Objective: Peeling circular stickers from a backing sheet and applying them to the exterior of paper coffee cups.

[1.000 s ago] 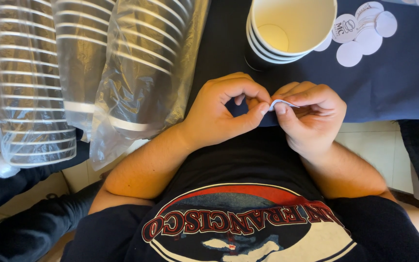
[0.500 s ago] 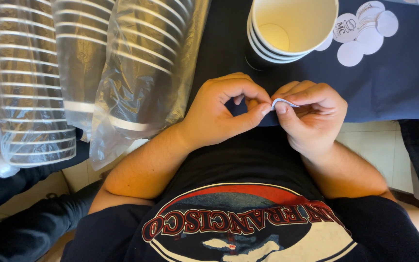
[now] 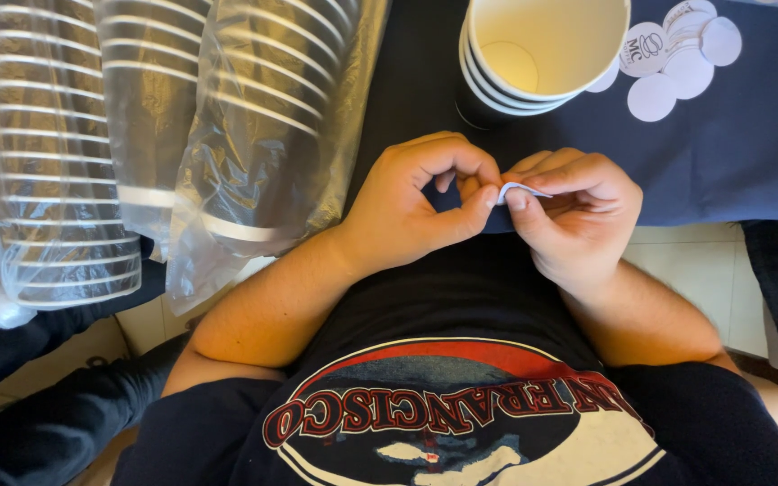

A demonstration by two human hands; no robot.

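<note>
Pinching small white sticker (image 3: 517,188) edge-on, long axis left-right, left hand (image 3: 416,202), right hand (image 3: 578,211), both grips clenched.

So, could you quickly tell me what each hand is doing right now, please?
Left hand: closed, thumb and finger pinching one end of the small white sticker.
Right hand: closed, pinching the sticker's other end.

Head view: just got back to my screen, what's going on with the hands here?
A seated person pinches a small white sticker between the left hand and the right hand, fingertips together as if peeling it. Ahead on the dark cloth stands a short stack of nested paper cups, with loose round white stickers beside it. To the left lie plastic-wrapped sleeves of cups.
</note>
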